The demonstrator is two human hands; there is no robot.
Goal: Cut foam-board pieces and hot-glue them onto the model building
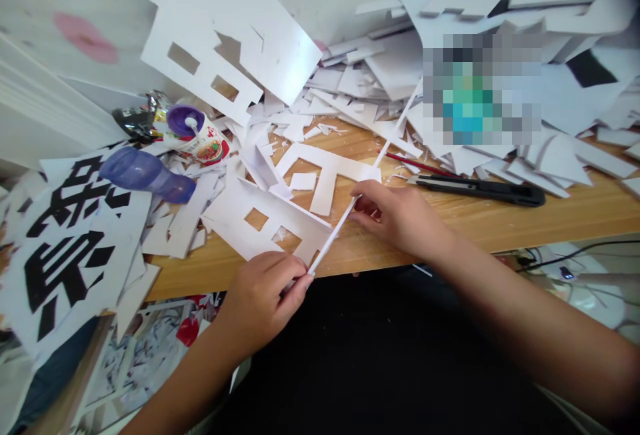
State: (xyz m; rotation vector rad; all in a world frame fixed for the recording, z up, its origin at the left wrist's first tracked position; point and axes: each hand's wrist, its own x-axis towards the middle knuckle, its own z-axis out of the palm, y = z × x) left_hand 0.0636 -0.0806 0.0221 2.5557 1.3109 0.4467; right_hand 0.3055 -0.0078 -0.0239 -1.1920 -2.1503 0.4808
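1. Pixelation masks whatever sits beside the strip's far end.
2. A black cutter lies beyond the right hand; a purple bottle lies among scraps, left.
3. Left hand, palm down, pinches the white strip by its near end, over the table edge.
4. Right hand half curls against its middle; I can't tell whether it grips.

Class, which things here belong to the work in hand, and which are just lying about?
Work in hand: thin white strip, in left hand, against right hand; cut-out white pieces; probably utility knife.
Lying about: purple bottle; printed cup; shiny wrapper.
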